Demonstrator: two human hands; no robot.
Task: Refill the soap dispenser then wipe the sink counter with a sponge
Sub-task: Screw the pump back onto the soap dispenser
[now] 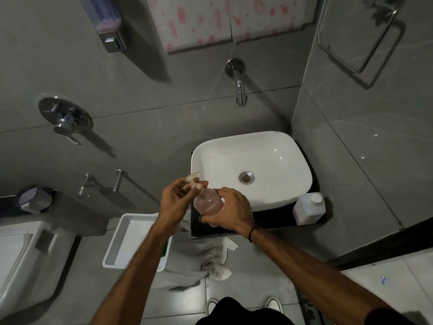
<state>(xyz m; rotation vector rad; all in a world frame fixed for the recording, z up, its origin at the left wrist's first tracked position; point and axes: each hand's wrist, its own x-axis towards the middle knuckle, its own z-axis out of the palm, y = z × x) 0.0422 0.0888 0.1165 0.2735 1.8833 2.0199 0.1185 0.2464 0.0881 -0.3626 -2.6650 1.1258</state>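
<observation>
A clear soap dispenser bottle (207,201) with pinkish liquid is held tilted over the left front corner of the dark sink counter (271,219). My right hand (230,211) wraps the bottle's body. My left hand (174,199) pinches the neck of its pale pump head (193,178). A white refill bottle (309,208) with a white cap stands on the counter at the right of the white basin (251,168). A green sponge (166,248) peeks out beside my left forearm at the edge of a white tray (127,240).
A wall tap (240,89) juts out above the basin. A crumpled pale cloth (208,256) lies below the counter's front edge. A toilet (21,256) stands at the left. A wall-mounted soap dispenser (109,24) hangs top left, a towel ring (358,43) top right.
</observation>
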